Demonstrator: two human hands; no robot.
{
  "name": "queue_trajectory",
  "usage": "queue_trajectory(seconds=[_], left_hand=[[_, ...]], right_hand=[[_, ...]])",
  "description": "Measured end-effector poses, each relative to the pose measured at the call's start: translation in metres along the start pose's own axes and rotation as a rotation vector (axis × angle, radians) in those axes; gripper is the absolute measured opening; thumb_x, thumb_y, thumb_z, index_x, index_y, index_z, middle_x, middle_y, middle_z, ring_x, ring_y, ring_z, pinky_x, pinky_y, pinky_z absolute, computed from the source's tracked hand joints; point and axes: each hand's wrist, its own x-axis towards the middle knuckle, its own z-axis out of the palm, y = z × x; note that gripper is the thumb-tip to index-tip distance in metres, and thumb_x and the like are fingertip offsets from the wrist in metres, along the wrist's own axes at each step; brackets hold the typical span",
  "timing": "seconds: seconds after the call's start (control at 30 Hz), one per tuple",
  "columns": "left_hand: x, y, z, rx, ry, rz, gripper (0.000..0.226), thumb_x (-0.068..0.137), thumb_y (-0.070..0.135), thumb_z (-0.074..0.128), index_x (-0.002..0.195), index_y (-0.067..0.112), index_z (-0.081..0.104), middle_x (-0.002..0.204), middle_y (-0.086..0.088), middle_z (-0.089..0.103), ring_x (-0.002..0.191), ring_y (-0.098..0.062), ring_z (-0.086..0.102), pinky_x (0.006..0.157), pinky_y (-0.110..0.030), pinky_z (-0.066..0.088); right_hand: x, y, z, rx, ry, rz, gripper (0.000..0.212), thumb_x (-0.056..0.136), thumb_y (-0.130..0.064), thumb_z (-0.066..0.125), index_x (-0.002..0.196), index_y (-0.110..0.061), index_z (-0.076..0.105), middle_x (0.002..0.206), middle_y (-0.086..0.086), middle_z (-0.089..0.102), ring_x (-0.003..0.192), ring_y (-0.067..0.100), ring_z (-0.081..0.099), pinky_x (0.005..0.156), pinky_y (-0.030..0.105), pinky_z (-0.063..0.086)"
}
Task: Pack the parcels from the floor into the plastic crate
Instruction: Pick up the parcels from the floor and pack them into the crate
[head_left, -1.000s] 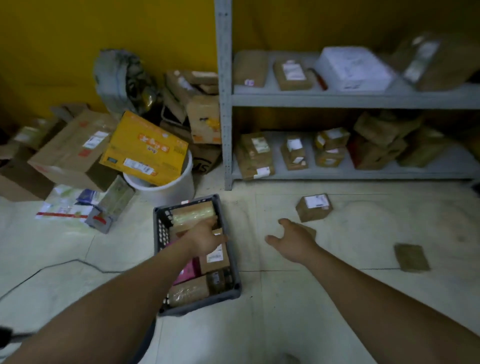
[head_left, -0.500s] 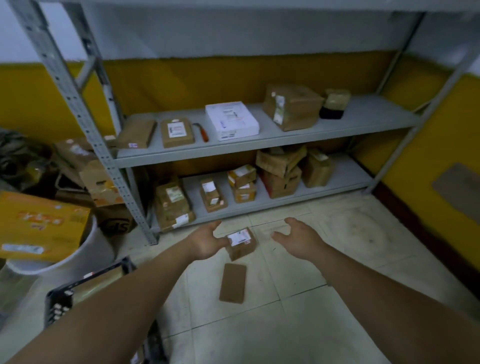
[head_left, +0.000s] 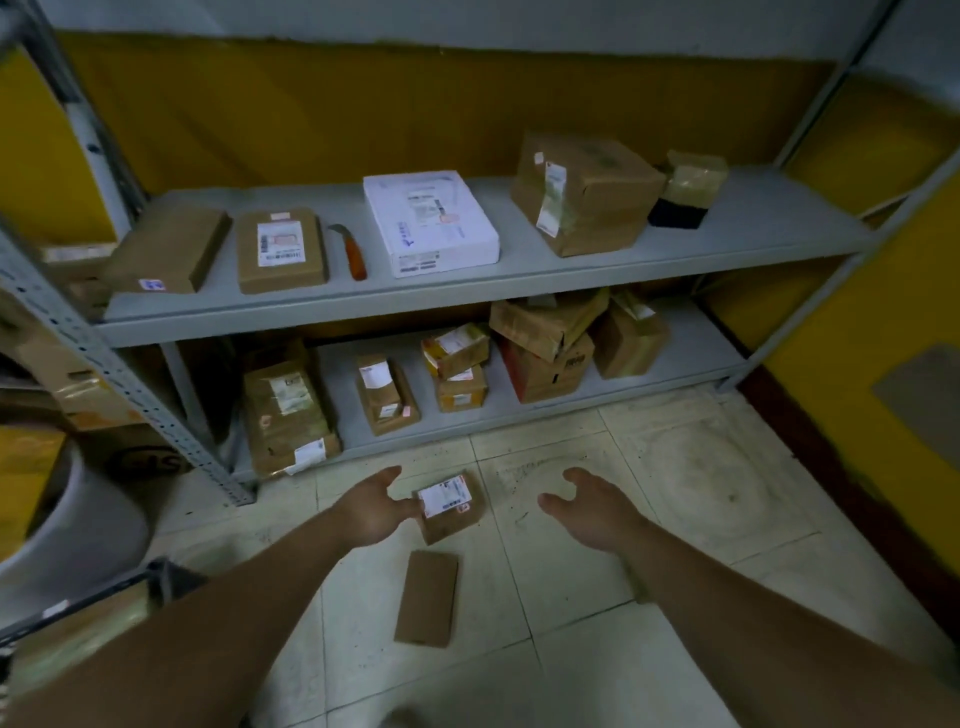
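Left hand (head_left: 371, 512) is off the crate (head_left: 130, 584) since a second ago, now spread wide at the left edge of the small labelled parcel (head_left: 449, 506) on the floor before the shelf, contact unclear. Right hand (head_left: 592, 512) is spread wide, holding nothing, apart on the parcel's right. Flat brown parcel (head_left: 427, 597) lies just nearer; crate at lower left.

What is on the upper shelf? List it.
A plain flat parcel, a labelled flat parcel, an orange-handled knife, a white box, a large brown box, a small taped box. Anything behind the large brown box is covered.
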Motion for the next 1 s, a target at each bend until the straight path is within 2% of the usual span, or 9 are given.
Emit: queue_trajectory(seconds=[0.2,0.37,0.5,0.6,0.7,0.8,0.87,0.93,1.0], left_hand=[[0.093,-0.032,0.012,-0.056,0.004,-0.137,0.072,0.091,0.034,0.059,0.149,0.017,0.021,0.156,-0.008,0.023,0.139,-0.025,0.03,0.108,-0.028,0.028],[0.198,-0.082,0.063,-0.152,0.053,-0.236,0.072,0.09,0.036,0.059,0.149,0.019,0.023,0.153,-0.009,0.029,0.133,-0.028,0.04,0.102,-0.03,0.037],[0.292,-0.132,0.133,-0.187,0.068,-0.283,0.071,0.092,0.035,0.057,0.15,0.017,0.021,0.156,-0.007,0.022,0.141,-0.027,0.027,0.111,-0.032,0.027],[0.361,-0.173,0.186,-0.222,0.082,-0.309,0.074,0.092,0.034,0.057,0.151,0.014,0.017,0.156,-0.009,0.022,0.14,-0.028,0.029,0.108,-0.032,0.03],[0.416,-0.208,0.225,-0.304,0.119,-0.338,0.081,0.091,0.038,0.058,0.151,0.009,0.011,0.156,-0.011,0.02,0.141,-0.029,0.028,0.108,-0.034,0.03],[0.457,-0.234,0.253,-0.448,0.12,-0.37,0.09,0.085,0.05,0.061,0.149,0.007,0.015,0.153,-0.012,0.029,0.136,-0.029,0.035,0.104,-0.036,0.033],[0.474,-0.247,0.269,-0.53,0.063,-0.355,0.077,0.084,0.05,0.061,0.144,0.011,0.032,0.142,-0.009,0.046,0.121,-0.026,0.048,0.095,-0.036,0.041],[0.482,-0.254,0.277,-0.575,0.054,-0.307,0.05,0.09,0.036,0.059,0.133,0.014,0.048,0.129,-0.007,0.057,0.106,-0.022,0.054,0.083,-0.032,0.046],[0.477,-0.254,0.276,-0.608,0.115,-0.296,0.039,0.091,0.027,0.059,0.128,0.014,0.053,0.125,-0.008,0.061,0.104,-0.023,0.058,0.083,-0.033,0.05]], right_hand=[[0.107,-0.004,0.026,-0.038,-0.114,0.003,0.07,0.095,-0.049,0.049,0.151,-0.014,0.025,0.155,0.011,0.03,0.139,0.028,0.034,0.11,0.033,0.031],[0.229,0.005,0.087,-0.059,-0.175,-0.047,0.07,0.096,-0.048,0.048,0.151,-0.012,0.025,0.154,0.011,0.032,0.136,0.027,0.039,0.105,0.031,0.035],[0.333,0.027,0.158,-0.075,-0.179,-0.097,0.062,0.096,-0.044,0.049,0.145,-0.009,0.035,0.142,0.014,0.048,0.118,0.027,0.055,0.091,0.031,0.046],[0.404,0.046,0.217,-0.098,-0.172,-0.143,0.047,0.099,-0.035,0.048,0.136,-0.008,0.047,0.13,0.015,0.059,0.113,0.027,0.06,0.08,0.028,0.049],[0.468,0.066,0.275,-0.077,-0.124,-0.15,0.048,0.096,-0.037,0.051,0.132,-0.005,0.047,0.123,0.012,0.062,0.1,0.025,0.062,0.061,0.023,0.043],[0.522,0.08,0.32,0.09,-0.102,-0.086,0.06,0.095,-0.043,0.052,0.14,-0.005,0.04,0.122,0.01,0.061,0.081,0.017,0.061,0.049,0.018,0.036],[0.545,0.086,0.344,0.239,-0.147,-0.007,0.067,0.093,-0.049,0.052,0.143,-0.008,0.037,0.119,0.008,0.064,0.076,0.013,0.065,0.048,0.018,0.04],[0.556,0.09,0.359,0.307,-0.16,0.005,0.059,0.09,-0.05,0.056,0.133,-0.01,0.048,0.107,0.005,0.068,0.074,0.011,0.067,0.05,0.018,0.045],[0.549,0.089,0.36,0.314,-0.094,-0.018,0.051,0.088,-0.048,0.058,0.124,-0.012,0.052,0.109,0.006,0.065,0.079,0.014,0.066,0.058,0.021,0.05]])
